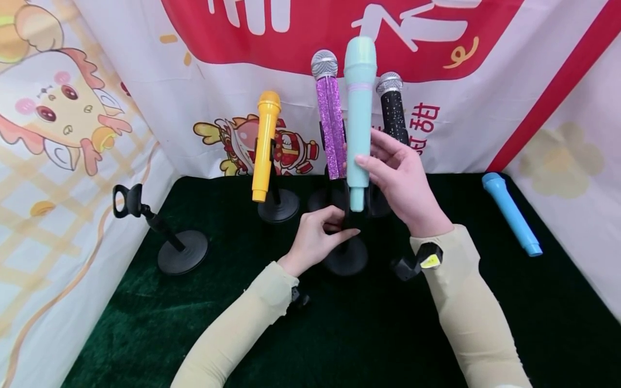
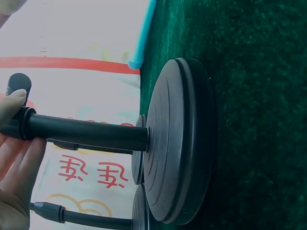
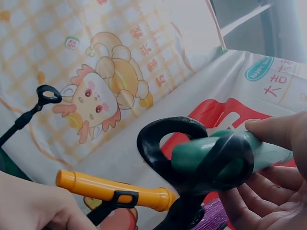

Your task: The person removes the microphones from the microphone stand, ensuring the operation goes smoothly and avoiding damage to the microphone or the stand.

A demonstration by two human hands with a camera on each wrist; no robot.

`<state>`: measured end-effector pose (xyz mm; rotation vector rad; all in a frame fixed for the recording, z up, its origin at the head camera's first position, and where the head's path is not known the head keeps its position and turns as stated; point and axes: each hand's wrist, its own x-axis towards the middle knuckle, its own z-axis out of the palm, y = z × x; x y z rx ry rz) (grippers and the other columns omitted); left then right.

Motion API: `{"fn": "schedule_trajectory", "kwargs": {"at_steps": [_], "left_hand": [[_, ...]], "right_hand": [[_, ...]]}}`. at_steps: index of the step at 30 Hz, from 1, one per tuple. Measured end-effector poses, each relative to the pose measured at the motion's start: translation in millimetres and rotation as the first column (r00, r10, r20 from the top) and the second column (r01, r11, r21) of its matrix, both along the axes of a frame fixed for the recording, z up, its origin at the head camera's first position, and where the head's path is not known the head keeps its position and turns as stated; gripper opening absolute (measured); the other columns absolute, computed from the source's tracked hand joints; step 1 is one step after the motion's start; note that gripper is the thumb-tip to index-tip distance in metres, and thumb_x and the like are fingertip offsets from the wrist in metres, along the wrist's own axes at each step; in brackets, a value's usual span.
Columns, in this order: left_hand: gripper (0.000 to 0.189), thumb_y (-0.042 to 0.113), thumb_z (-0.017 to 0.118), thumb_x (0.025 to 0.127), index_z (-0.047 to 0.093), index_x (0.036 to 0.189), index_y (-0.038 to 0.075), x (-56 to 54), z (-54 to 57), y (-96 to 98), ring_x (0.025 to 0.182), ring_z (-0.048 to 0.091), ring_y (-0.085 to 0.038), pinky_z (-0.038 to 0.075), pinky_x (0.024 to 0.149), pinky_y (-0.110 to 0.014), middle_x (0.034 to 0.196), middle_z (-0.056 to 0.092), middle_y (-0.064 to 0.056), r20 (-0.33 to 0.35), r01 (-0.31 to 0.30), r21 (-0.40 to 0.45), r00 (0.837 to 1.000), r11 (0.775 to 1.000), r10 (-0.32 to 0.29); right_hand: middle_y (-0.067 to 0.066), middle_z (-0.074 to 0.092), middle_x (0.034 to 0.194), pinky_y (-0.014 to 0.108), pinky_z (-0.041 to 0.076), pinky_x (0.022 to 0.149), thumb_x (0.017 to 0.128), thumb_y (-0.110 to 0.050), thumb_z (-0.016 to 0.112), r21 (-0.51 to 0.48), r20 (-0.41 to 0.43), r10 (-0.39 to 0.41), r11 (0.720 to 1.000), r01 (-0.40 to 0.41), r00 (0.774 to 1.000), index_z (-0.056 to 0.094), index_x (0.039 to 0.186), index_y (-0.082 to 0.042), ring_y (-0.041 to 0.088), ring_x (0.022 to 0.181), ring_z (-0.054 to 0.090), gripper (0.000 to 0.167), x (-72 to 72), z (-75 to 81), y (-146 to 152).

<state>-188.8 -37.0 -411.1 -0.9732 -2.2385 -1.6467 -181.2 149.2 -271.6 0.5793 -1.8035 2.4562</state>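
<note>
My right hand point(image 1: 407, 186) pinches a mint-green microphone point(image 1: 360, 113), held upright with its head at the top. In the right wrist view, the microphone's lower end point(image 3: 189, 155) lies between the two loops of a black stand clip point(image 3: 160, 139); whether it is fully seated I cannot tell. My left hand point(image 1: 315, 237) grips that stand's upper pole, just under the clip. The left wrist view shows the thumb and fingers around the collar of the pole point(image 2: 86, 132), above a round black base point(image 2: 168, 143) on the cloth.
Behind stand a yellow microphone point(image 1: 266, 145), a glittery purple one point(image 1: 331, 126) and a black one point(image 1: 393, 108) on stands. A bare stand point(image 1: 181, 250) is at left. A blue microphone point(image 1: 511, 213) lies at right on the dark green cloth point(image 1: 145, 334).
</note>
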Motion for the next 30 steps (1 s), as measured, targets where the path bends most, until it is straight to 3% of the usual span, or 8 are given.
{"fn": "schedule_trajectory", "kwargs": {"at_steps": [4, 9, 12, 20, 30], "left_hand": [[0.018, 0.019, 0.083, 0.088, 0.071, 0.101, 0.013, 0.1, 0.3, 0.8, 0.085, 0.071, -0.009, 0.060, 0.076, -0.027, 0.099, 0.075, -0.005, -0.002, 0.014, 0.009, 1.000, 1.000, -0.014], [0.018, 0.021, 0.084, 0.088, 0.073, 0.101, 0.014, 0.3, -0.1, 1.1, 0.084, 0.071, -0.005, 0.061, 0.075, -0.027, 0.098, 0.075, 0.003, 0.008, 0.019, 0.003, 1.000, 1.000, -0.019], [0.018, 0.021, 0.084, 0.087, 0.072, 0.100, 0.017, 0.5, -0.5, 0.5, 0.083, 0.071, -0.005, 0.060, 0.075, -0.026, 0.098, 0.074, 0.008, 0.015, 0.013, -0.005, 1.000, 1.000, -0.012], [0.018, 0.023, 0.083, 0.088, 0.072, 0.100, 0.017, -0.3, 1.6, -0.2, 0.084, 0.071, -0.005, 0.060, 0.076, -0.026, 0.098, 0.073, 0.008, 0.018, 0.004, -0.019, 1.000, 1.000, -0.003], [0.018, 0.022, 0.084, 0.087, 0.072, 0.100, 0.017, 0.2, -0.2, -0.1, 0.084, 0.070, -0.005, 0.060, 0.075, -0.026, 0.098, 0.073, 0.009, 0.012, -0.001, -0.015, 1.000, 1.000, 0.001]], "right_hand": [[0.019, 0.061, 0.132, 0.035, 0.056, 0.094, 0.095, -0.004, 0.071, -0.018, -0.042, -0.081, 0.997, 0.080, 0.996, 0.057, 0.143, -0.006, 0.030, 0.115, 0.062, 0.050, -6.8, 10.0, 0.1], [0.018, 0.059, 0.133, 0.039, 0.054, 0.097, 0.094, -0.007, 0.074, -0.063, -0.051, -0.201, 0.978, 0.198, 0.978, 0.059, 0.142, -0.009, 0.032, 0.119, 0.058, 0.050, -16.0, 26.7, 6.7], [0.015, 0.059, 0.136, 0.043, 0.052, 0.101, 0.093, -0.009, 0.076, -0.007, -0.044, -0.240, 0.971, 0.239, 0.970, 0.058, 0.143, -0.011, 0.031, 0.123, 0.056, 0.054, -17.0, 29.5, 11.2], [0.013, 0.062, 0.134, 0.042, 0.053, 0.099, 0.089, -0.013, 0.081, 0.069, -0.040, -0.284, 0.956, 0.286, 0.958, 0.061, 0.141, -0.014, 0.030, 0.118, 0.061, 0.056, -15.8, 16.5, 22.7], [0.014, 0.063, 0.131, 0.035, 0.055, 0.095, 0.088, -0.013, 0.083, 0.088, -0.002, -0.342, 0.936, 0.341, 0.940, 0.063, 0.140, -0.015, 0.029, 0.114, 0.062, 0.056, -7.8, -0.7, 47.7]]}}
